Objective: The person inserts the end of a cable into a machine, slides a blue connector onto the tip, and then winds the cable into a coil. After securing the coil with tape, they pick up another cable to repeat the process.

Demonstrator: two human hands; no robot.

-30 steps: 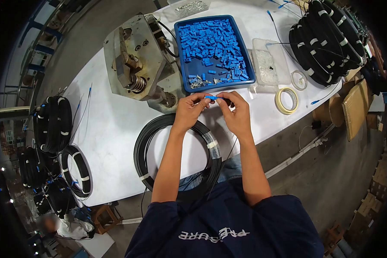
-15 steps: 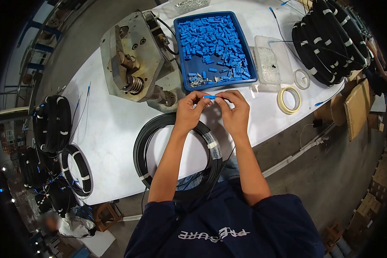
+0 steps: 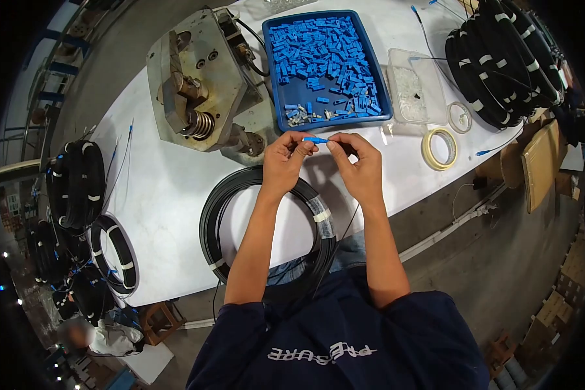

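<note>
A small blue fibre-optic connector (image 3: 316, 140) is pinched between my two hands, just in front of the blue tray (image 3: 385, 107). My left hand (image 3: 283, 161) is closed on its left end with thumb and fingertips. At the other end, my right hand (image 3: 359, 164) grips the tapered tail, where a black cable appears to join; the join is hidden by the fingers. Below my hands lies a coil of black cable (image 3: 209, 224), bound with white tape, overhanging the table edge near my lap. Many loose blue connector housings (image 3: 318, 52) fill the tray, with small silvery pieces at its near end.
A heavy metal press (image 3: 208, 84) stands left of the tray. To the right are a clear plastic box (image 3: 419, 91) and a tape roll (image 3: 439, 149). Cable coils sit at far right (image 3: 494, 65) and left (image 3: 78, 185). Another person (image 3: 107, 338) is at lower left.
My hands have risen slightly toward the tray and moved a little apart, so more of the blue connector shows between them. The view has shifted slightly.
</note>
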